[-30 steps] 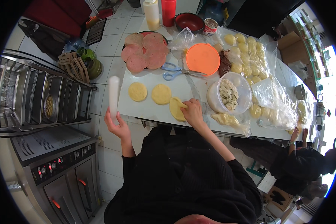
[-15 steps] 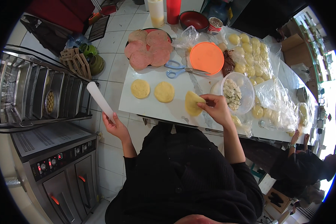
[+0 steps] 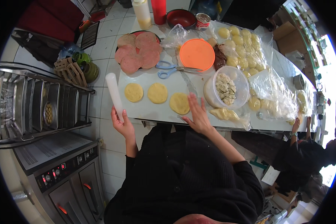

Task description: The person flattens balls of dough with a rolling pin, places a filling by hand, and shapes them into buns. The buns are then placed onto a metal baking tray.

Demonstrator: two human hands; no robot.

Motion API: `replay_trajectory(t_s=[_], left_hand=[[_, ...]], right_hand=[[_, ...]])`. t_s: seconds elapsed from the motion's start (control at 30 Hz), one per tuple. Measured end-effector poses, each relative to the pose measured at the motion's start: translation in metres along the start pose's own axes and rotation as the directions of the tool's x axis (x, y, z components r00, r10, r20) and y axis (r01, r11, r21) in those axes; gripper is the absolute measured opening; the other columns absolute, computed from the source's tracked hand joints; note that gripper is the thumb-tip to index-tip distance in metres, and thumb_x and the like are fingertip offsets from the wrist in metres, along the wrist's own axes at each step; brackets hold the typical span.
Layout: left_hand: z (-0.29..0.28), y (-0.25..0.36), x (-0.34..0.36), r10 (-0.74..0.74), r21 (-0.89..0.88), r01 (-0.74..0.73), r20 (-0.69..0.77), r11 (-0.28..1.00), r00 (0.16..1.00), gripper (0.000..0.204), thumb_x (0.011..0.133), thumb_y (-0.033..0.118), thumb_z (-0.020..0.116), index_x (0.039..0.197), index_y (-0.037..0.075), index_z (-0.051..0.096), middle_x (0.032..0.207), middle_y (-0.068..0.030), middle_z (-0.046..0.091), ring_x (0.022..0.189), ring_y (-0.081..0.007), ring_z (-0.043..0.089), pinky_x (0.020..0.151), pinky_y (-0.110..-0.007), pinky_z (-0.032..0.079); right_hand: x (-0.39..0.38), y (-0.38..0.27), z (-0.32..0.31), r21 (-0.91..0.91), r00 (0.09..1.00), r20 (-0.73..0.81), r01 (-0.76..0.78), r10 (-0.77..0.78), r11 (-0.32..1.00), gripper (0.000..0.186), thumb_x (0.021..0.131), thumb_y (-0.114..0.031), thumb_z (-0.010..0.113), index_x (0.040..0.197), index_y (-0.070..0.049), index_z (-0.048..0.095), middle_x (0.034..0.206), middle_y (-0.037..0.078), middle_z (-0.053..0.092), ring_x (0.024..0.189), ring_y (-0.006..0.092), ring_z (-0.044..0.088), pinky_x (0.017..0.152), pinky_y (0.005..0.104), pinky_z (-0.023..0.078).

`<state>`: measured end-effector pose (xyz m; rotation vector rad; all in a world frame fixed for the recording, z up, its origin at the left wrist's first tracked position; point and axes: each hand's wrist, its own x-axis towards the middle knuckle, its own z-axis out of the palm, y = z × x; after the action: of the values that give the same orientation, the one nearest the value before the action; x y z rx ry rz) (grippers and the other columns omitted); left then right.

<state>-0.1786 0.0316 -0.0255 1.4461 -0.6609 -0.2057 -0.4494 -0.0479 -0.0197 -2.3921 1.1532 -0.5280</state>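
Note:
My left hand (image 3: 124, 126) is closed round the lower end of a white rolling pin (image 3: 113, 89), held upright beside the table's left edge. With fingers stretched out, my right hand (image 3: 200, 116) touches the right edge of a flat dough round (image 3: 178, 103) on the tabletop. To its left lie two more dough rounds, a middle one (image 3: 157, 93) and a left one (image 3: 133, 92). Right of my right hand stands a clear plastic tub (image 3: 208, 92) of pale shredded filling (image 3: 225, 87). A piece of dough in plastic (image 3: 224, 113) lies in front of the tub.
Blue-handled scissors (image 3: 166, 74) lie by an orange lid (image 3: 196, 56). Behind are pink meat slices (image 3: 131, 62) on a plate, squeeze bottles (image 3: 142, 15) and a can (image 3: 203, 21). Dough balls (image 3: 246, 46) under plastic fill the right. An oven (image 3: 56, 156) and tray rack (image 3: 44, 104) stand left.
The dough round my right hand pinched and held tilted now lies flat on the table, and those fingers have opened. My left hand has moved right with the rolling pin, now more upright.

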Motion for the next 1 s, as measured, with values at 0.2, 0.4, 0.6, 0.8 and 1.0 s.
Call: replay_trajectory(t_s=[0.2, 0.4, 0.6, 0.8, 1.0], left_hand=[[0.028, 0.008, -0.007, 0.048, 0.008, -0.052, 0.249, 0.999, 0.967, 0.032, 0.084, 0.002, 0.054, 0.115, -0.005, 0.049, 0.109, -0.0104, 0.055, 0.101, -0.0167, 0.052, 0.088, -0.029, 0.04], [0.071, 0.042, -0.053, 0.078, 0.007, -0.147, 0.822, 0.989, 0.564, 0.043, 0.078, 0.011, 0.064, 0.118, 0.001, 0.05, 0.111, -0.0117, 0.055, 0.095, -0.0221, 0.055, 0.082, -0.03, 0.043], [0.092, 0.042, -0.057, 0.08, 0.007, -0.277, 0.949, 0.961, 0.304, 0.065, 0.068, 0.012, 0.071, 0.126, 0.005, 0.043, 0.12, -0.018, 0.046, 0.108, -0.0316, 0.048, 0.09, -0.039, 0.04], [0.102, 0.02, -0.036, -0.018, 0.212, -0.448, 0.917, 0.868, 0.399, 0.085, 0.057, 0.007, 0.075, 0.132, 0.011, 0.035, 0.124, -0.0173, 0.041, 0.113, -0.0359, 0.041, 0.091, -0.039, 0.039], [0.119, -0.008, -0.036, -0.12, 0.285, -0.652, 0.951, 0.703, 0.285, 0.078, 0.06, -0.008, 0.062, 0.131, 0.003, 0.032, 0.119, -0.0208, 0.04, 0.102, -0.0396, 0.045, 0.086, -0.04, 0.042]], right_hand=[[0.008, 0.01, -0.013, 0.288, 0.987, 0.011, -0.156, 0.159, 0.945, 0.078, 0.086, -0.037, 0.05, 0.138, 0.0, 0.006, 0.133, 0.02, 0.036, 0.127, 0.0339, 0.031, 0.107, 0.0496, 0.005], [0.009, -0.046, -0.021, 0.619, 0.996, -0.025, -0.056, 0.091, 0.784, 0.078, 0.084, -0.021, 0.058, 0.137, 0.0, 0.005, 0.121, 0.022, 0.048, 0.114, 0.033, 0.047, 0.1, 0.0442, 0.03], [0.007, -0.023, -0.021, 0.35, 0.953, -0.154, -0.196, 0.262, 0.916, 0.066, 0.083, -0.015, 0.056, 0.135, -0.003, 0.018, 0.109, 0.022, 0.054, 0.088, 0.0371, 0.059, 0.07, 0.0408, 0.048], [0.009, 0.015, 0.006, 0.042, 0.9, -0.124, -0.415, 0.417, 0.909, 0.058, 0.082, -0.013, 0.056, 0.134, -0.014, 0.031, 0.1, 0.017, 0.053, 0.087, 0.0355, 0.054, 0.073, 0.0435, 0.045], [0.013, 0.01, 0.021, -0.233, 0.938, -0.217, -0.32, 0.272, 0.918, 0.065, 0.074, -0.003, 0.057, 0.133, -0.007, 0.031, 0.11, 0.018, 0.044, 0.1, 0.0354, 0.047, 0.082, 0.0411, 0.041]])
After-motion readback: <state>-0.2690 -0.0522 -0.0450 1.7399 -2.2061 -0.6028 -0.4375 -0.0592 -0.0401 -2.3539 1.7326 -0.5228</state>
